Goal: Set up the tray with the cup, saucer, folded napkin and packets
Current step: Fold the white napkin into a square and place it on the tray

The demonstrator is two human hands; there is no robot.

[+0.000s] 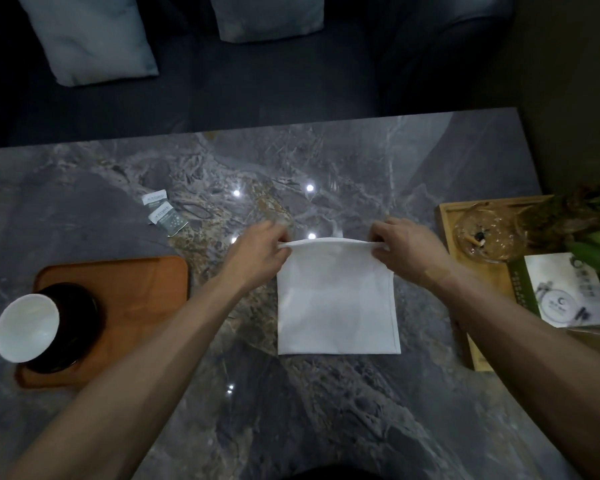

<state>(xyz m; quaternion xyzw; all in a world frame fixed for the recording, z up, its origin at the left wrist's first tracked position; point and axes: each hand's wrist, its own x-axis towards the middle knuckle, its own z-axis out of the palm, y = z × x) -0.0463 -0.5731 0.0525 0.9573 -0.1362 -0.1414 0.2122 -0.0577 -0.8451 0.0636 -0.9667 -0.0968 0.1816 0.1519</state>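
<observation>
Napkin (336, 299) front and centre on the marble table (326, 427), a white cloth lying flat between the two forearms, square-ish, with a stitched hem showing along its right and near edges. Both hands are on its far edge: the left hand (257, 251) pinches the far left corner, the right hand (409, 251) pinches the far right corner, and that edge is lifted off the stone into a slightly bowed line while the near edge lies flat towards the person. So the fold line runs left to right, and the lifted edge looks set to travel straight back towards the body to meet the near hem; both hands are equally placed for it, neither one leading. Off to the left sits the wooden tray (146, 285), well apart from the cloth, already carrying the dark saucer (77, 320) with the white cup (26, 329) on it, the cup seeming to tip towards the camera. The packets (163, 211), two small sachets, lie on the table beyond the tray, not yet on it. Cloth looks thin and limp, so keeping the corners level should decide whether the edges line up.
</observation>
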